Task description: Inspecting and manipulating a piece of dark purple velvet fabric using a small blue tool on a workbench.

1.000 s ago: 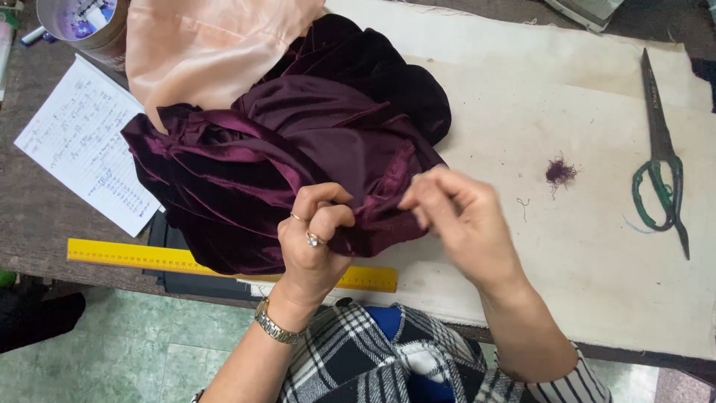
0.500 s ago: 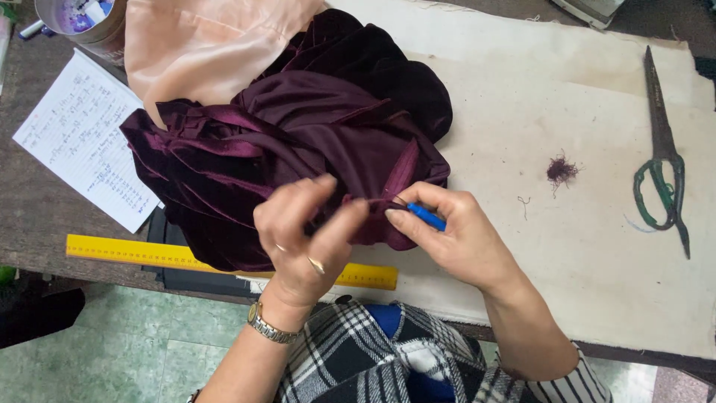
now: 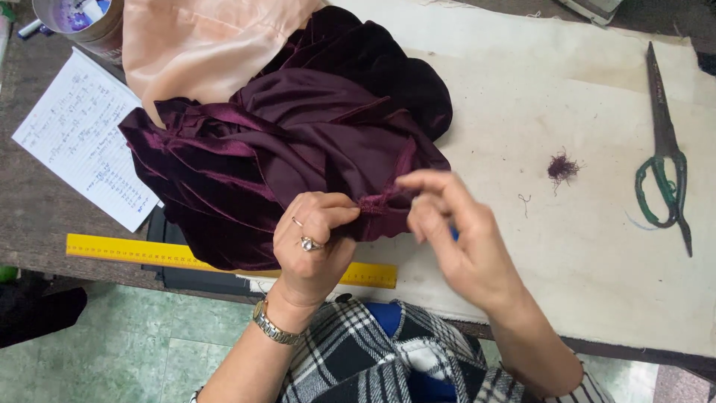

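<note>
Both hands (image 3: pixel 388 231) pinching velvet (image 3: pixel 298 149)

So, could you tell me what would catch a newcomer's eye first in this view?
A heap of dark purple velvet fills the middle of the table, its near edge pinched by the left hand, with the right hand beside it. Green-handled scissors lie far right on the cream cloth, and a yellow ruler lines the near edge.

- Bunched velvet cloth (image 3: pixel 298 142): deep burgundy (nearly black in folds)
- Satin fabric (image 3: pixel 201 45): pale peach
- Flat plastic ruler (image 3: pixel 149 252): yellow
- Long metal scissors (image 3: pixel 664 172): green handles
- Checked garment (image 3: pixel 358 358): black-and-white plaid
</note>
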